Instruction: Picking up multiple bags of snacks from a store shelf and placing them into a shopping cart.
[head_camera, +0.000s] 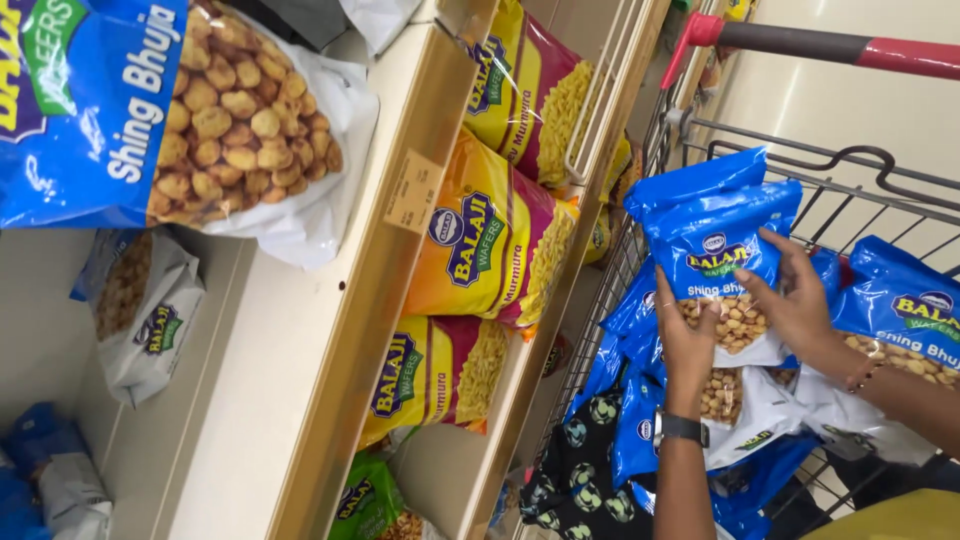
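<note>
both hands gripping one blue plastic snack bag of coated peanuts (722, 270), left hand (685, 335) clasping its lower edge, right hand (795, 300) closed on its side, over a wire shopping trolley with red handle (800, 160), yellow snack bags on the wooden shelf (490, 240) alongside

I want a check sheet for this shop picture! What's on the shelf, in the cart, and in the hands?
Surface: wire shopping cart with a red handle, beside beige store shelves.
Job's things: blue and white snack bag with a clear window showing coated nuts, held upright over more blue bags in the cart.
Clutter: yellow and magenta snack bags on the shelf; a green bag lower down; a dark patterned bag in the cart.
Hands: left hand and right hand both grip the bag; a watch on the left wrist, a bracelet on the right.
Cables: nothing seen.
Surroundings: pale shop floor.
</note>
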